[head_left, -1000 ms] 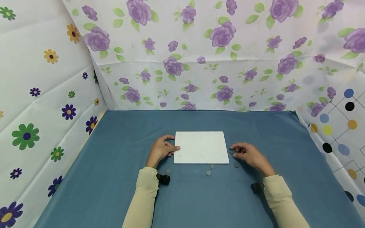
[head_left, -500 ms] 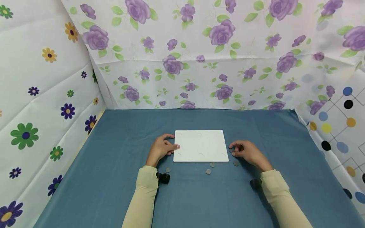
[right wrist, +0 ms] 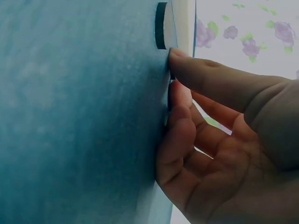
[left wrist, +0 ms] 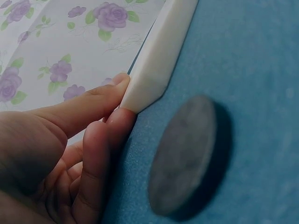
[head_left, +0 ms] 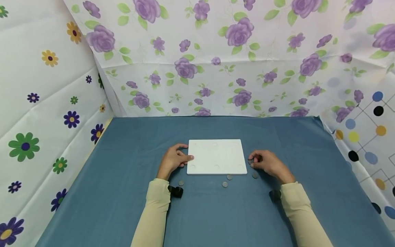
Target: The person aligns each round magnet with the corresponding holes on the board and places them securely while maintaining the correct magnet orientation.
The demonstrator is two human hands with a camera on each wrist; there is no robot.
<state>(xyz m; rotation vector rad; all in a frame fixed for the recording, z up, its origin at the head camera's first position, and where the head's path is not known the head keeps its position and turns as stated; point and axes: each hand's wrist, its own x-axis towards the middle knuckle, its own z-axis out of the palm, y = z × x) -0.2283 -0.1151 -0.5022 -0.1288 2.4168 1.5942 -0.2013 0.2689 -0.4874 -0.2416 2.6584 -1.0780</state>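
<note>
A thin white board with shallow round recesses lies flat on the blue cloth. My left hand grips its left edge, thumb on the top face and fingers at the side; the left wrist view shows the thumb at the corner. Just right of the board, my right hand pinches a small grey disc between thumb and fingers, low at the cloth. Its fingers mostly cover that disc. One more grey disc lies just below this hand. A thick dark disc lies near the left hand.
Two grey discs lie along the board's front edge, one closer and one nearer me. The blue cloth covers the table. Flowered sheets stand behind and at the sides. Black wrist straps sit on both forearms.
The head view has shifted slightly, so the board sits a little higher in it. The right forearm has drawn slightly left, its fingers still at the same disc. The left hand keeps its place.
</note>
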